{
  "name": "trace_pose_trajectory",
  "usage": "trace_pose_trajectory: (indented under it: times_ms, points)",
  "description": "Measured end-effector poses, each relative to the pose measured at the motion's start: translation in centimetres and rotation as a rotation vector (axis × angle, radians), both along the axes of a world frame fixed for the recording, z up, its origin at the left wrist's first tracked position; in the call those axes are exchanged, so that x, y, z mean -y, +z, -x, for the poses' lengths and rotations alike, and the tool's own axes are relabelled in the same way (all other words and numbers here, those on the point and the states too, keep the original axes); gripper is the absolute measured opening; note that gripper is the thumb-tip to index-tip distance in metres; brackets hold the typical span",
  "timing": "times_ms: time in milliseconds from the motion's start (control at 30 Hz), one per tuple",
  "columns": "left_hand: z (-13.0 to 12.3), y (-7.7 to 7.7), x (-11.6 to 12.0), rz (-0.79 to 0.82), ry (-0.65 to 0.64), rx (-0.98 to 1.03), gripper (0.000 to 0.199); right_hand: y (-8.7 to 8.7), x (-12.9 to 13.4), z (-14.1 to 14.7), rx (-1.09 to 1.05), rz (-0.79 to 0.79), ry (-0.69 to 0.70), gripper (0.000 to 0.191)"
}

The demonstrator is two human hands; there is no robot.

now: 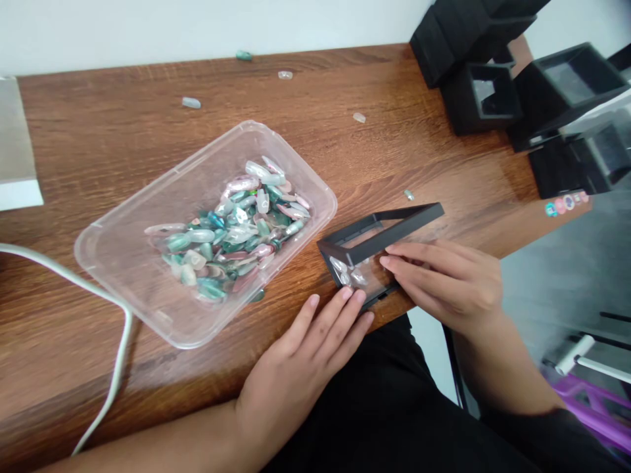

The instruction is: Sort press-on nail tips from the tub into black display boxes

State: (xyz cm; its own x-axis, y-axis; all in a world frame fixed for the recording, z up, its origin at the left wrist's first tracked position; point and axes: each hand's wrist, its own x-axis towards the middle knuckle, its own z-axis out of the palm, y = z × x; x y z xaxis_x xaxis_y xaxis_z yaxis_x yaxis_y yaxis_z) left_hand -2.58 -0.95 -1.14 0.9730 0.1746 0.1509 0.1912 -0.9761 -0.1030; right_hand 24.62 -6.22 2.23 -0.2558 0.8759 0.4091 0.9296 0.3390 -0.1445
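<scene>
A small black display case (394,233) with a clear film window stands hinged ajar near the table's front edge. Several shiny pale false nails (359,276) lie on the film at its left end. My left hand (315,348) is flat, its stretched fingertips touching the case's near left corner. From the right, my right hand (444,279) reaches in between the raised frame and the film. Its fingers are pressed together, and whatever is between their tips is hidden. Left of the case, a clear plastic tub (123,263) holds many green, white and pink false nails (241,236).
Black display cases (480,98) are stacked at the back right. Loose nails (191,102) lie scattered along the wooden table's far side. A white cable (116,374) crosses the left side, below a white box (20,195). Round stickers (568,202) mark the right table edge.
</scene>
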Motion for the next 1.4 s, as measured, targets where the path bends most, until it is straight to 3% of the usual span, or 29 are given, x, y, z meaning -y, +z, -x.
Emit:
trace_pose_trajectory:
  times_ms: [267,433,567,800,1000,1200,1400]
  points:
    - [0.0,-0.1,-0.2,0.005,-0.012,-0.004,0.079,0.6,0.8,-0.1,0.173,0.008,-0.080,0.040]
    - [-0.1,0.0,0.0,-0.010,-0.007,-0.016,0.081,-0.3,0.3,0.6,0.072,-0.093,-0.197,0.041]
    - [-0.1,0.1,-0.1,-0.009,-0.014,-0.018,0.079,-0.8,0.2,0.8,-0.017,-0.050,-0.133,0.039]
    - [0.2,0.0,-0.2,0.007,-0.020,-0.030,0.083,0.2,0.2,-0.7,-0.136,0.097,-0.072,0.032]
    - [0.1,0.2,-0.2,0.032,-0.030,-0.017,0.081,0.7,-0.4,-1.4,-0.157,0.200,-0.048,0.029]
    - [0.0,0.3,-0.3,0.042,-0.034,-0.024,0.081,1.6,-1.3,-1.7,-0.221,0.304,-0.007,0.011]
    - [-0.1,0.4,-0.3,0.051,-0.036,-0.018,0.076,1.4,-2.5,-1.6,-0.188,0.306,0.023,0.006]
